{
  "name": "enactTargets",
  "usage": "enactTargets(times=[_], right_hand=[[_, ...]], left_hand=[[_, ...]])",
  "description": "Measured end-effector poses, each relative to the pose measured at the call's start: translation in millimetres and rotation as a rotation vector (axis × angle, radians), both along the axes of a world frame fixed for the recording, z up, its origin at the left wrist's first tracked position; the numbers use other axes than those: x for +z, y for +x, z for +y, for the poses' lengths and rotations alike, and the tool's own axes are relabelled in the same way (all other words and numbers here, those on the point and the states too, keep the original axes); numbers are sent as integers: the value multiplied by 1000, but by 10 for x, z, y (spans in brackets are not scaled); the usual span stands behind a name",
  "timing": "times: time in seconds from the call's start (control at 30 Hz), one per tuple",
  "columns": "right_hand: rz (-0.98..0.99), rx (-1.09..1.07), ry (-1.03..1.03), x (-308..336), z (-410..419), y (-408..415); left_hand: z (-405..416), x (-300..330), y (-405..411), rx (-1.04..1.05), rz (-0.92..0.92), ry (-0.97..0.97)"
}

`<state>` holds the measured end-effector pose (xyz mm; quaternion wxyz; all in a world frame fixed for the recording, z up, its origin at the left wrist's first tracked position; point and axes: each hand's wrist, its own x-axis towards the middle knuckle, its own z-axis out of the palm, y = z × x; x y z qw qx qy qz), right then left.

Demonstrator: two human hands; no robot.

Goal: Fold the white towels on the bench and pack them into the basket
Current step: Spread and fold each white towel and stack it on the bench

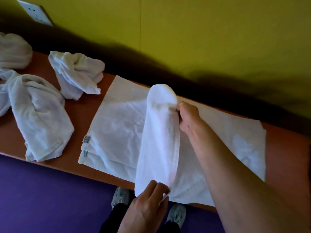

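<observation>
A white towel (117,128) lies spread flat on the orange bench (84,108). Its right part is lifted into a raised fold (159,132) that arches over the middle. My right hand (188,118) pinches the far end of that fold near the wall. My left hand (149,204) pinches the near end at the bench's front edge. Three crumpled white towels lie further left on the bench: one (77,74) near the wall, one (38,118) near the front, one (13,52) at the far left. No basket is in view.
A yellow-green wall (202,39) runs along the back of the bench, with a white socket plate (35,12) at the upper left. Purple floor (50,199) lies in front, and my two grey shoes (176,214) stand under the bench edge.
</observation>
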<state>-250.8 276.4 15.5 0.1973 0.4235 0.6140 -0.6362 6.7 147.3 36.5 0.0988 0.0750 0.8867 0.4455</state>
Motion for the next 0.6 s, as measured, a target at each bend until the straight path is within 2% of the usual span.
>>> enactTargets(times=[0.1, 0.2, 0.27, 0.4, 0.6], right_hand=[[-67, -112, -187, 20, 446, 130], [-129, -114, -187, -33, 975, 286], [-108, -113, -90, -13, 1337, 377], [133, -41, 315, 14, 2062, 556], [315, -9, 493, -25, 3030, 701]], left_hand=[[378, 14, 92, -48, -11, 20], [792, 61, 178, -110, -37, 21], [1069, 67, 240, -144, -35, 4], [1590, 43, 355, -194, -51, -11], [2350, -110, 469, -283, -103, -29]])
